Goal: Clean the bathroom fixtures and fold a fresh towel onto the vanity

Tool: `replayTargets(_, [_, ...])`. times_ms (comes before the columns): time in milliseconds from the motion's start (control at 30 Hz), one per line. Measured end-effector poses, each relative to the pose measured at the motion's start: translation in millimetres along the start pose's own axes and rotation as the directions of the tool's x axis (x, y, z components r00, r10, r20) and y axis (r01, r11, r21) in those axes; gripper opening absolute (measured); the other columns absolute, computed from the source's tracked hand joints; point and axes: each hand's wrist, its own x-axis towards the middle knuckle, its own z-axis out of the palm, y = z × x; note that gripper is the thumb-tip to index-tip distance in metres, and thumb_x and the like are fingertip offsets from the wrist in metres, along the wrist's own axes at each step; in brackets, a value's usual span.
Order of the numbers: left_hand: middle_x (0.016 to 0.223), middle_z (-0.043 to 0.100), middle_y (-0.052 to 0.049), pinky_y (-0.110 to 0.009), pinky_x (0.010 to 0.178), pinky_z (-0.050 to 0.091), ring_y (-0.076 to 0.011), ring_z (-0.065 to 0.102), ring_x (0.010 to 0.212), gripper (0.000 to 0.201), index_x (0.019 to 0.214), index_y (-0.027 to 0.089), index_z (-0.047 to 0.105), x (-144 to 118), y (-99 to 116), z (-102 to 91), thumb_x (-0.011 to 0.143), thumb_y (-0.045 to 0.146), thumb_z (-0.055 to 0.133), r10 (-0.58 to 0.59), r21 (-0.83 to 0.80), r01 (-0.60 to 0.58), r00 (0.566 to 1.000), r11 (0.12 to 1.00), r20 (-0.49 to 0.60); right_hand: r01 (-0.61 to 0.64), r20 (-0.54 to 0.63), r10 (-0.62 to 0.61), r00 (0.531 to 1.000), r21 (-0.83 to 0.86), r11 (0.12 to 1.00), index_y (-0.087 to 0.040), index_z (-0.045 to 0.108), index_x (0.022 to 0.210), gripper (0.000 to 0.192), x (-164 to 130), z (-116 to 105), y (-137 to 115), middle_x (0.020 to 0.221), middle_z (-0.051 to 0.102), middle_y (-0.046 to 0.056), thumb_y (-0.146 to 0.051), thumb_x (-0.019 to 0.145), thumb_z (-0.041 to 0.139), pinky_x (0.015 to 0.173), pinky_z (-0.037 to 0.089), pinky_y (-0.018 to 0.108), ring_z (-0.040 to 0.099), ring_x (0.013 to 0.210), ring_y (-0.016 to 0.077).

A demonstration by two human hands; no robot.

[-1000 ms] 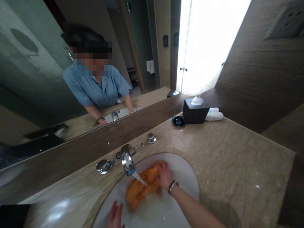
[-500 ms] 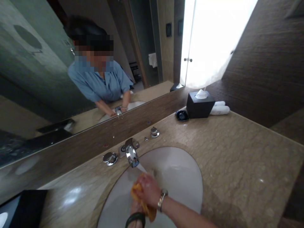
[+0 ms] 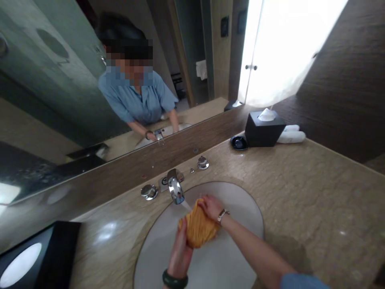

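Now, my hands: left hand (image 3: pixel 180 247) and right hand (image 3: pixel 210 206) both clench the orange cloth (image 3: pixel 198 228).
Place: above the sink (image 3: pixel 240 249), just below the faucet (image 3: pixel 175 190).

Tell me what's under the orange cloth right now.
The white sink basin lies below the orange cloth, which the left hand and right hand hold bunched above it. The basin bottom directly beneath, drain included, is hidden.

Marble counter (image 3: pixel 300 180), wall mirror (image 3: pixel 75 80) — bright doorway (image 3: pixel 279 44)

A hotel-style bathroom: marble vanity (image 3: pixel 300 176), inset basin (image 3: pixel 237 249), chrome tap (image 3: pixel 175 191), wall mirror (image 3: pixel 90 80), tissue box (image 3: pixel 264 128)
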Motion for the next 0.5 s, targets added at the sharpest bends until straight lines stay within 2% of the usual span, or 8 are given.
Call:
replayTargets(100, [0.144,0.06,-0.011,-0.035,0.1,0.056,-0.0264,0.055,0.134,0.039,0.136,0.019,0.056,-15,28,-33.0,0.101,0.034,0.051,0.095,0.044,-0.093,0.994,0.995,-0.06,0.037,-0.003,-0.038,0.999,-0.109,0.993,-0.018,0.071,0.113,0.036,-2,-40,43,0.118,0.069,0.015,-0.042,0.101,0.047,0.098,0.045,0.04,0.058,0.115,0.0295])
replayTargets(167, [0.152,0.052,-0.013,-0.044,0.109,0.05,-0.0297,0.047,0.141,0.049,0.146,0.02,0.046,-27,33,-57.2,0.099,0.033,0.053,0.095,0.125,-0.072,0.978,0.99,-0.185,0.079,0.017,-0.077,0.997,-0.25,0.965,-0.021,0.073,0.116,0.031,-11,-54,59,0.13,0.064,0.016,-0.038,0.097,0.055,0.104,0.041,0.046,0.053,0.124,0.0337])
replayTargets(233, [0.16,0.041,-0.013,-0.056,0.118,0.039,-0.0317,0.038,0.148,0.061,0.154,0.022,0.034,-40,27,-74.5,0.097,0.03,0.055,0.095,0.168,-0.042,0.943,0.985,-0.32,0.105,0.018,-0.105,0.994,-0.348,0.932,-0.021,0.069,0.127,0.037,-18,-47,59,0.148,0.053,0.017,-0.032,0.094,0.057,0.111,0.037,0.052,0.045,0.135,0.0362])
replayTargets(300, [0.166,0.031,-0.011,-0.058,0.124,0.027,-0.029,0.029,0.152,0.067,0.158,0.023,0.027,-51,14,-82.5,0.097,0.029,0.054,0.112,0.185,-0.043,0.918,0.982,-0.38,0.123,0.047,-0.114,0.992,-0.329,0.936,-0.019,0.058,0.141,0.051,-24,-16,43,0.158,0.043,0.018,-0.034,0.093,0.059,0.116,0.031,0.057,0.037,0.143,0.0379])
replayTargets(400, [0.166,0.031,-0.01,-0.05,0.128,0.017,-0.0249,0.029,0.152,0.068,0.158,0.024,0.026,-60,-1,-86.9,0.097,0.034,0.054,0.147,0.235,-0.059,0.915,0.97,-0.376,0.238,0.227,-0.192,0.955,-0.197,0.951,-0.026,0.042,0.154,0.081,-39,55,8,0.166,0.028,0.017,-0.054,0.083,0.071,0.116,0.018,0.073,0.02,0.152,0.0462])
replayTargets(433, [0.165,0.032,-0.01,-0.048,0.128,0.017,-0.0249,0.03,0.152,0.069,0.158,0.024,0.027,-61,-3,-89.0,0.096,0.036,0.055,0.158,0.249,-0.068,0.92,0.966,-0.36,0.322,0.288,-0.271,0.918,-0.144,0.936,-0.029,0.041,0.154,0.088,-45,76,-2,0.167,0.025,0.017,-0.058,0.079,0.074,0.115,0.015,0.077,0.016,0.152,0.048])
replayTargets(467, [0.166,0.031,-0.01,-0.046,0.128,0.019,-0.0249,0.029,0.152,0.07,0.158,0.025,0.028,-61,-5,-91.8,0.095,0.036,0.057,0.171,0.255,-0.084,0.925,0.963,-0.34,0.423,0.339,-0.373,0.864,-0.085,0.902,-0.032,0.042,0.153,0.087,-50,92,-8,0.167,0.025,0.016,-0.058,0.078,0.076,0.115,0.013,0.078,0.017,0.153,0.0472])
replayTargets(500, [0.167,0.028,-0.009,-0.044,0.127,0.021,-0.0247,0.027,0.154,0.07,0.156,0.026,0.03,-60,-7,-95.1,0.093,0.036,0.059,0.18,0.254,-0.098,0.929,0.962,-0.322,0.515,0.372,-0.469,0.801,-0.027,0.857,-0.035,0.046,0.15,0.077,-52,102,-11,0.166,0.03,0.013,-0.054,0.081,0.074,0.116,0.015,0.076,0.021,0.153,0.0438])
